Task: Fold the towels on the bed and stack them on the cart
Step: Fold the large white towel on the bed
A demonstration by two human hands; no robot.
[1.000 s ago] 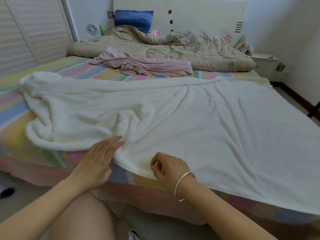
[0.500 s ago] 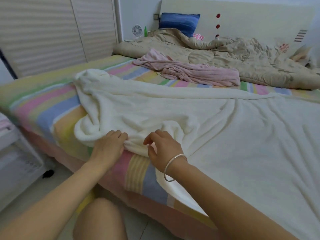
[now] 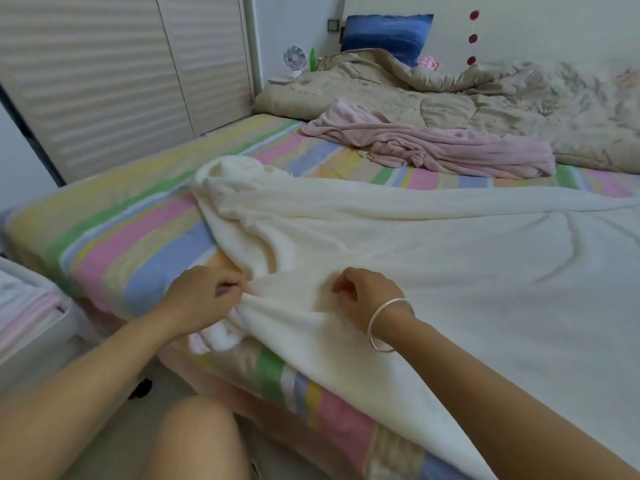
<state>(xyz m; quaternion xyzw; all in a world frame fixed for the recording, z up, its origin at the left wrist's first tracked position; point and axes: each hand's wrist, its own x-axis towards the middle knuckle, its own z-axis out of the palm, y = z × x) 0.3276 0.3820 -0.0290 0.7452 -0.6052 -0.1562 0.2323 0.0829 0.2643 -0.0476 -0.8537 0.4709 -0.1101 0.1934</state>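
Status: early stage. My left hand [image 3: 204, 299] and right hand [image 3: 367, 296] each pinch the near edge of the cream towel [image 3: 433, 258], which lies spread and unfolded on the bed [image 3: 138, 244]. The pink towel [image 3: 433, 147] lies crumpled beyond it. All folding and stacking remains.

The white towel [image 3: 433, 258] runs off right; the cart [image 3: 38, 344] is cropped left.
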